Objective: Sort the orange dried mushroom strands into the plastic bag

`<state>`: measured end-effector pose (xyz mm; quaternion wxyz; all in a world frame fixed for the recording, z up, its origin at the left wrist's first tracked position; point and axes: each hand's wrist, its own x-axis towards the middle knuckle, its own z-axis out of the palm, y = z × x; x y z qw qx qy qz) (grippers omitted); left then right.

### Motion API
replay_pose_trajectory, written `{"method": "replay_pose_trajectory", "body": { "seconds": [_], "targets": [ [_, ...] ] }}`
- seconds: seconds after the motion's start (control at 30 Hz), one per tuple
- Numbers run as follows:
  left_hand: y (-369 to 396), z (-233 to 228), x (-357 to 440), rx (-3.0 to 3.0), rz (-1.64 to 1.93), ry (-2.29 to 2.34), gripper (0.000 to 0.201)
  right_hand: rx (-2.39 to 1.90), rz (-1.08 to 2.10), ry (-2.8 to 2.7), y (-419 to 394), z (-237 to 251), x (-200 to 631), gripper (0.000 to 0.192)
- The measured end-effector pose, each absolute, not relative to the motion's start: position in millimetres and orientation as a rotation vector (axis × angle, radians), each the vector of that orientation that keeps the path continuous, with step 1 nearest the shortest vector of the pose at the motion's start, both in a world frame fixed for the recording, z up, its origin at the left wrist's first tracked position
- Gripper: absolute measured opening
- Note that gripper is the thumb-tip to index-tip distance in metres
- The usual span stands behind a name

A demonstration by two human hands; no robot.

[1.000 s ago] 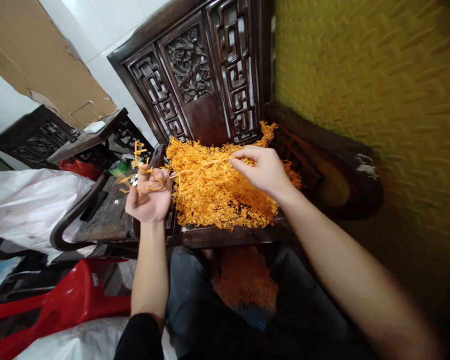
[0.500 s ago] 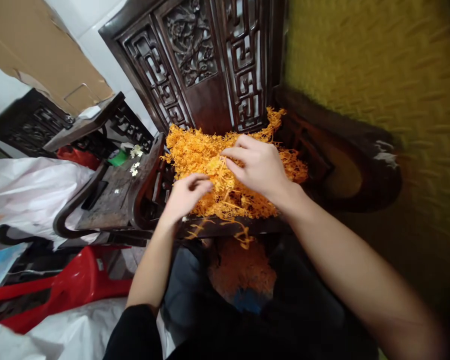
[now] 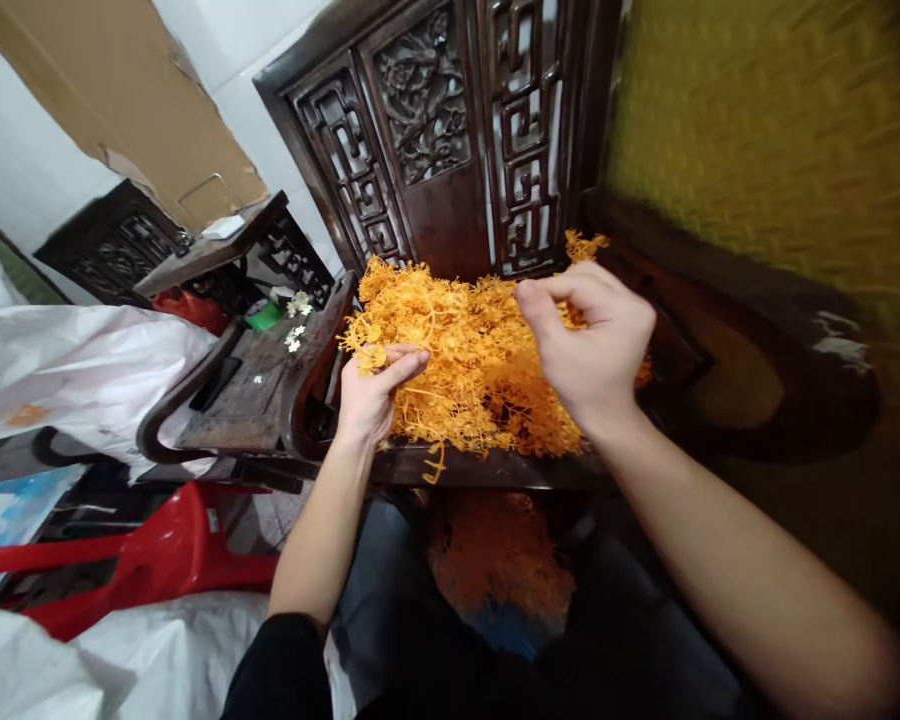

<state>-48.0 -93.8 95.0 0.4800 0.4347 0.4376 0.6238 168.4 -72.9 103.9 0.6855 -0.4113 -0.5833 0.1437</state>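
A heap of thin, branching orange plastic-looking sprigs covers the seat of a dark wooden chair. My left hand is at the heap's left front, thumb and fingers closed on an orange sprig that sticks up past the fingers. To the right, my right hand is raised over the heap with its fingers curled in a pinch. What lies inside that pinch, if anything, is hidden. One loose sprig piece hangs over the seat's front edge.
On the left stands a wooden side table with green tape and small white flowers. A red plastic stool and white sacks lie around it. More orange material sits below, between the legs.
My hands have drawn apart: the right moved right and upward, its fingers curling tighter. The left now grips a sprig. The camera view has shifted, and fewer pieces hang over the front edge.
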Motion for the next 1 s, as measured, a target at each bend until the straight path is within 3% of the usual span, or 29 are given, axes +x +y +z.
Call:
{"method": "replay_pose_trajectory", "body": {
  "seconds": [0.2, 0.37, 0.5, 0.63, 0.73, 1.0],
  "targets": [
    [-95.3, 92.0, -35.4, 1.084, 1.626, 1.096, 0.029, -0.881, 0.907, -1.664, -76.6, 87.7, 135.0, 0.029],
    [-83.9, 99.3, -43.7, 1.428, 1.963, 1.312, 0.019, -0.831, 0.658, -1.794, -88.5, 90.9, 121.8, 0.039],
    [-59.1, 104.6, -79.2, 1.16, 2.415, 1.217, 0.024, -0.794, 0.72, -1.721, -95.0, 97.4, 132.4, 0.037],
    [-54.2, 96.0, -92.2, 1.264, 2.296, 1.277, 0.021, -0.843, 1.201, -1.589, -85.2, 90.3, 140.2, 0.029],
    [-64.9, 90.6, -77.3, 1.501, 2.209, 1.3, 0.02, -0.807, 1.463, -1.354, -75.7, 82.5, 136.4, 0.042],
    [-81.9, 89.2, -56.0, 1.661, 2.037, 1.226, 0.017, -0.69, 1.636, -1.171, -77.0, 86.8, 126.9, 0.05]
  ]
}}
